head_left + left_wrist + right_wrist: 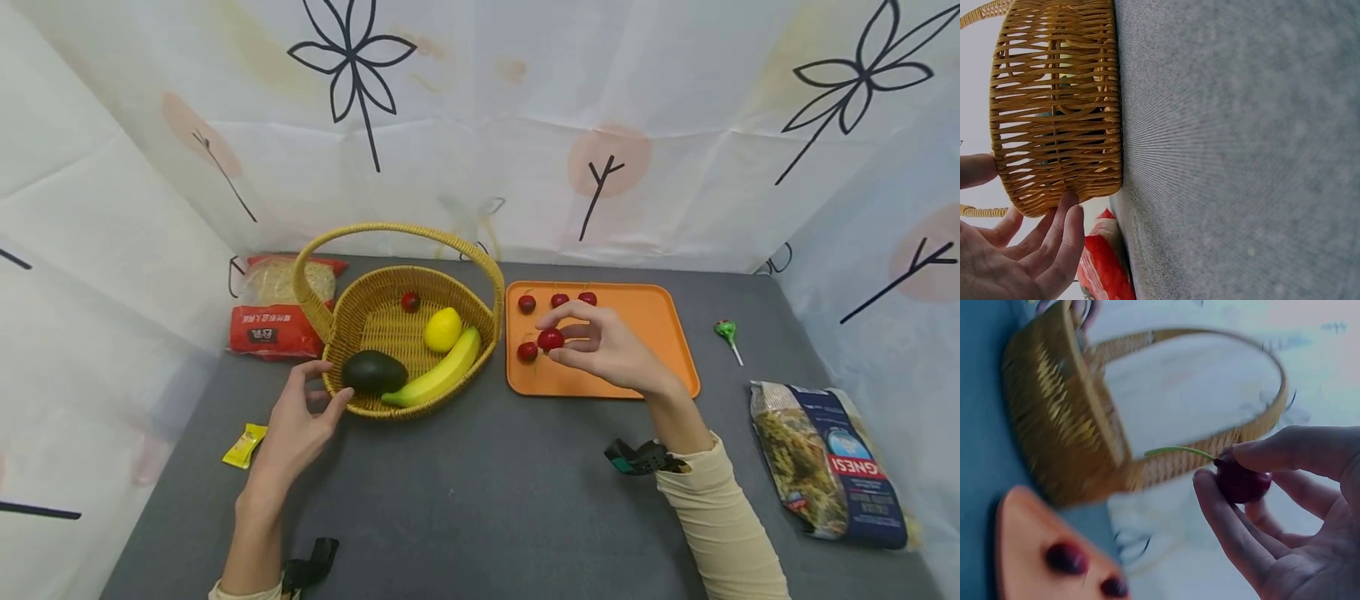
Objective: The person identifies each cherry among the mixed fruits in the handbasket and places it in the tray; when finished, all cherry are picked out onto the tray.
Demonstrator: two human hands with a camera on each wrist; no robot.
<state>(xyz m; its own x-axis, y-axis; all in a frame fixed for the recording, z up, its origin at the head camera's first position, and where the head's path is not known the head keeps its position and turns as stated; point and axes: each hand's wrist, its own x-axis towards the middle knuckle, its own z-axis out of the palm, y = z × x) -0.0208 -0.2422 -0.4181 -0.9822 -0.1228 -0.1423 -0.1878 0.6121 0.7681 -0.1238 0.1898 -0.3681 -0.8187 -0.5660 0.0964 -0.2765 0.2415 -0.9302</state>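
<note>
My right hand [611, 346] pinches a dark red cherry [1244, 478] between thumb and fingertips, above the left part of an orange tray [637, 333]. A green stem stands out from this cherry in the right wrist view. Several more cherries [527, 304] lie on the tray. At the near left side of a yellow wicker basket [1054, 112], my left hand [303, 425] grips the rim, its thumb and fingers against the weave. Inside the basket are an avocado [373, 372], a banana [442, 372], a lemon [442, 330] and one cherry [410, 302].
Behind the basket's left side lies a red food packet [273, 329]. A small yellow wrapped sweet [244, 446] is left of my left forearm. To the right are a green lollipop [726, 330] and a blue pasta bag [832, 467]. Patterned curtains enclose the grey table [480, 500].
</note>
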